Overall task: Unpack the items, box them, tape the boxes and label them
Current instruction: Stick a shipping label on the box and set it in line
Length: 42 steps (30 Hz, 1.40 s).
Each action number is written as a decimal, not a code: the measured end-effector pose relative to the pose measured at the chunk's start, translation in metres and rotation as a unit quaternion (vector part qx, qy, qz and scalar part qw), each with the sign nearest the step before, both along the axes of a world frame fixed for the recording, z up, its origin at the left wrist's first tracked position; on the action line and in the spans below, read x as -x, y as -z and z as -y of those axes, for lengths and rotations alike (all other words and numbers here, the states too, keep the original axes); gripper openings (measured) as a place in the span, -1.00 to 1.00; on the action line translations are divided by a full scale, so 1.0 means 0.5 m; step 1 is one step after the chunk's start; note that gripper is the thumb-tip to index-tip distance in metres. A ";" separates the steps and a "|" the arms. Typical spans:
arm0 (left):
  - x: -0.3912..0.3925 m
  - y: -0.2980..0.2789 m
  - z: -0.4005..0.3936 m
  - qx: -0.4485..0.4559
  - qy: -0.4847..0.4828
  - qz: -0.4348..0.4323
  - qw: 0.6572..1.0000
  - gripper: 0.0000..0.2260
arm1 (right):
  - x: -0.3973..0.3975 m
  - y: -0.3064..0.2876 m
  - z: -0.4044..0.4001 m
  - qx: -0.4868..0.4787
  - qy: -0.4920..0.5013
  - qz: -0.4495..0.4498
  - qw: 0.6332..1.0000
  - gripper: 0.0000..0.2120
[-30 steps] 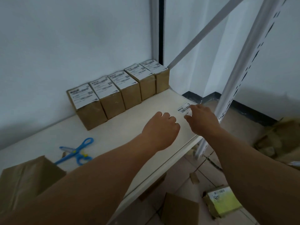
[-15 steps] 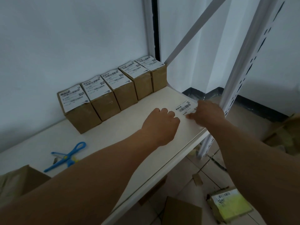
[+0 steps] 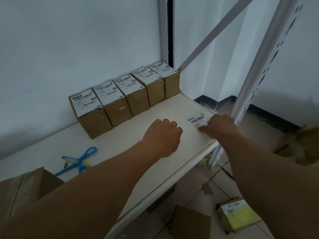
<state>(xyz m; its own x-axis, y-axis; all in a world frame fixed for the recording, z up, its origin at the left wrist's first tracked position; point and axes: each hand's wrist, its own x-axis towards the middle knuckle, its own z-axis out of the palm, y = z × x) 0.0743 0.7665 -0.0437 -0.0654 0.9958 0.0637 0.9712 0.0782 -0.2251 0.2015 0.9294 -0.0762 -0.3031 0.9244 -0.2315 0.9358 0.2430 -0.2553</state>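
A white shipping label with a barcode lies at the right end of the white shelf. My right hand reaches over the shelf's corner and pinches the label's near right edge with its fingertips. My left hand rests on the shelf just left of the label, fingers curled under into a fist with nothing visible in it. Several small brown boxes, each with a label on top, stand in a row along the back wall.
Blue scissors lie on the shelf to the left. A larger brown box sits at the near left. The rack's white post stands just behind my right hand. On the floor lie a cardboard box and a torn yellow parcel.
My right hand has slid the label a little toward the shelf's near right corner, and more of its print shows. My left fist has stayed put.
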 end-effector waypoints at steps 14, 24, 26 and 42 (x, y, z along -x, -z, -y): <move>-0.002 -0.071 0.122 -0.007 -0.010 -0.018 1.000 -0.71 | -0.031 -0.039 0.175 0.006 0.053 -0.105 0.993 -0.82; 0.020 -0.165 0.459 -0.001 -0.047 -0.021 0.999 -0.80 | 0.012 -0.158 0.455 0.121 0.049 -0.405 0.905 -0.79; 0.023 -0.172 0.531 -0.006 -0.080 -0.026 0.996 -0.86 | 0.029 -0.193 0.515 0.153 0.042 -0.445 0.881 -0.82; 0.112 -0.133 0.802 -0.044 -0.335 0.194 0.921 -0.31 | 0.194 -0.195 0.788 0.227 -0.012 -0.459 0.859 -0.91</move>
